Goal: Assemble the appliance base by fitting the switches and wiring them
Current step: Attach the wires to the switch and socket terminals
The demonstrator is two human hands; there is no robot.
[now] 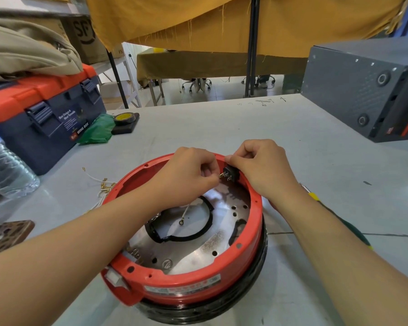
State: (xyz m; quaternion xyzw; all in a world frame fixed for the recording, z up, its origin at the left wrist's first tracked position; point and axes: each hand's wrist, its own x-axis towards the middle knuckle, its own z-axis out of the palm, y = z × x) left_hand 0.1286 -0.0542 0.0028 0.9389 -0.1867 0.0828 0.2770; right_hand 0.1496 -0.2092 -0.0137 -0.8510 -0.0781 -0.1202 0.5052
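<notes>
The round red appliance base (245, 252) with a black lower ring lies open side up on the grey table, its metal plate showing inside. A black switch (231, 173) with brass prongs sits in the far rim. My right hand (262, 168) pinches the switch from the outer side of the rim. My left hand (186, 177) reaches inside and pinches a brass wire terminal at the prongs. A white wire (185, 214) with a ring lug hangs from that hand over the plate's round opening.
Loose white wires with brass terminals (103, 187) lie left of the base. A blue and orange toolbox (45, 114), a water bottle (3, 168), a green bag and a tape roll (125, 120) stand at the left. A dark grey machine (363, 90) fills the right back.
</notes>
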